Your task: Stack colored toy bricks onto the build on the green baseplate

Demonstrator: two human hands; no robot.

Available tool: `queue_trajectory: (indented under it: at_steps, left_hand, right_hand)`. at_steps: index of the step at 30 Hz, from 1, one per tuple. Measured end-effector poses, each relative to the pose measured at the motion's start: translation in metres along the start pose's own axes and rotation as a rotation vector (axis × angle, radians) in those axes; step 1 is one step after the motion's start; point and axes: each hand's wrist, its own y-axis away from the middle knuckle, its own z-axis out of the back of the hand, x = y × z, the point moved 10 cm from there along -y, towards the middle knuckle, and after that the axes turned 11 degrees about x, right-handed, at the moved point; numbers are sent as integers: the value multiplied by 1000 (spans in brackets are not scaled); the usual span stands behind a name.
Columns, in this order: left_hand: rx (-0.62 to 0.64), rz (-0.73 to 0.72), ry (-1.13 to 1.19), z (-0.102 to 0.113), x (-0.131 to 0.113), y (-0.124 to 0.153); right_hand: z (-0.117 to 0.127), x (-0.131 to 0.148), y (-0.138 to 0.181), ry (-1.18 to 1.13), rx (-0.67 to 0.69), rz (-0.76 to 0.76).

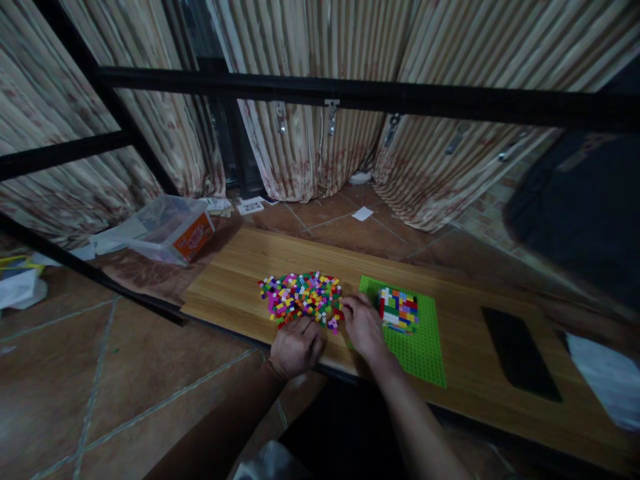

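Observation:
A heap of small coloured bricks point(303, 297) lies on the wooden board point(235, 280). To its right sits a green baseplate point(423, 340) with a block of mixed-colour bricks point(399, 309) built on it. My left hand point(296, 347) rests at the near edge of the heap, fingers curled down onto the bricks. My right hand point(364, 325) sits between the heap and the baseplate, fingers bent and reaching into the heap's right edge. What the fingertips pinch is hidden.
A black phone point(520, 353) lies flat on the board to the right. A clear plastic box with an orange label point(173, 230) stands on the tiled floor at the back left. A black metal frame point(320, 93) crosses above, with striped curtains behind.

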Motion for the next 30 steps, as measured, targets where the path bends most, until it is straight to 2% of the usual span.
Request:
queue_trajectory:
  at_steps: [5,14,20,25,30]
  left_hand:
    - [-6,8,-4,1,0,0]
    - [4,19,2,1,1,0]
    - [17,26,-1,-1,1,0]
    - [19,28,-1,-2,2,0]
    - [7,24,-4,-1,2,0]
  right_hand:
    - [4,-2,7,-61,-36,29]
    - [-5,6,-3,25,72,30]
    - [-4,4,3,2,3,57]
    - [3,5,8,-119,-76,122]
    - [2,1,10,-215,-69,97]
